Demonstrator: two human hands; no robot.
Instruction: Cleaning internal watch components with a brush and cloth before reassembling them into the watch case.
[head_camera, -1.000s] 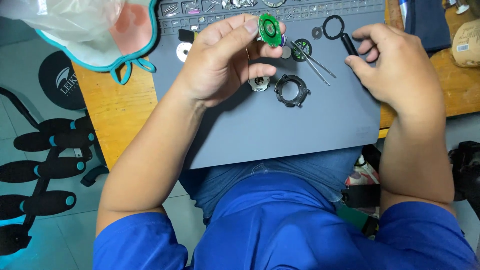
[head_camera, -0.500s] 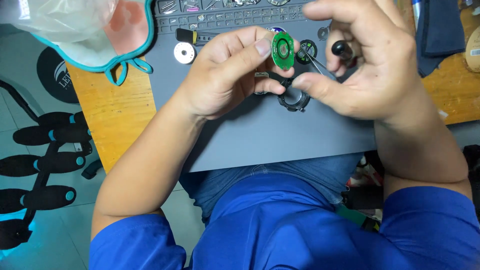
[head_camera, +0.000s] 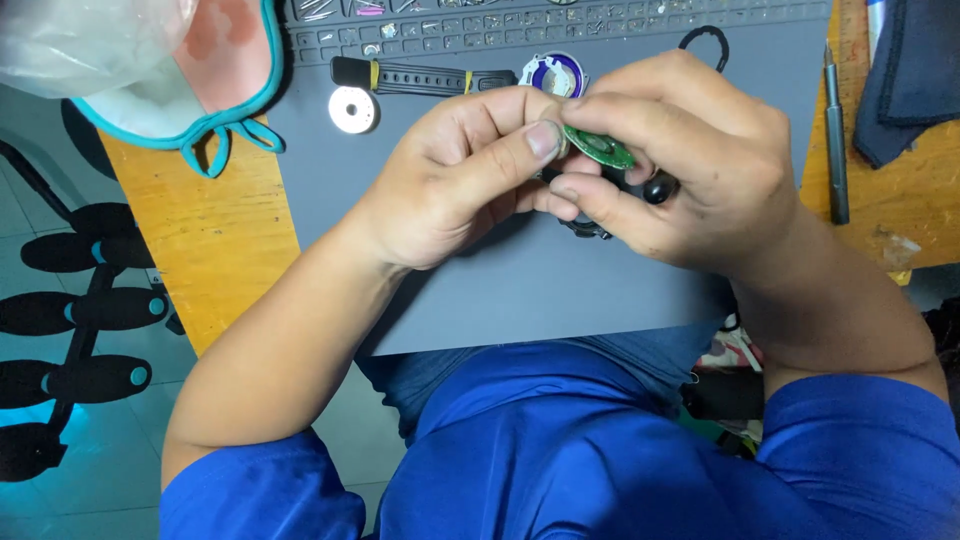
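Over the middle of the grey work mat (head_camera: 520, 290), toward its far edge, the left hand (head_camera: 450, 185) and right hand (head_camera: 680, 175) meet, both closed in pinches. Between their fingertips sits a small green disc (head_camera: 598, 150), tilted, the left thumb pressing its near rim. A black watch strap (head_camera: 420, 77) and silver washer (head_camera: 353, 109) lie near the mat's far-left corner.

Both hands meet over a grey mat (head_camera: 520, 280) lying on the wooden surface (head_camera: 225, 250). The left hand (head_camera: 450, 185) and right hand (head_camera: 690, 185) pinch a small green round disc (head_camera: 598, 150) between their fingertips. A dark ring-shaped part (head_camera: 590, 228), perhaps a watch case, lies mostly hidden beneath them. Near the mat's far edge lie a black strap (head_camera: 420, 77) and a silver disc (head_camera: 352, 109).
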